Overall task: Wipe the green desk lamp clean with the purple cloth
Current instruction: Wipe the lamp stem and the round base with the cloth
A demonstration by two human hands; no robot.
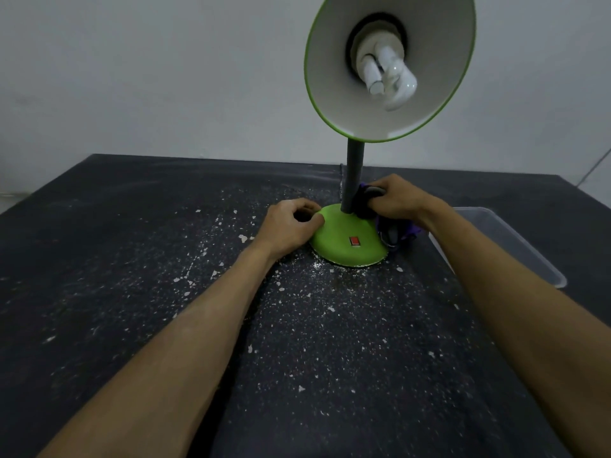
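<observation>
Forearms: two bare forearms run up from the bottom corners of the frame and converge on the lamp's foot, right of centre.
Lamp: green desk lamp [354,166] stands upright on the paint-speckled dark table [132,266]. Its long axis is vertical, with the dark stem [353,190] rising from the round base [340,233] (red switch [354,241] facing the camera) to the shade [330,94] at the top of the frame. The shade's open mouth shows the bulb [386,74].
Left hand [291,223]: fingers curled in, thumb and fingertips holding the base's left rim.
Right hand [400,200]: closed round the bunched purple cloth [363,206], which is pressed against the right side of the stem just above the base. A loose tail of cloth trails onto the table at the base's right edge.
Key relation: the cloth sits at the bottom of the stem, so almost all of the lamp's length lies above the right hand, toward the top of the frame. That hand is the nearer one to the stem.
Judgement: the next stroke probably runs up the stem, while the left hand pins the base against tipping.
Right edge: a clear plastic tub [515,249] sits apart from the lamp.
</observation>
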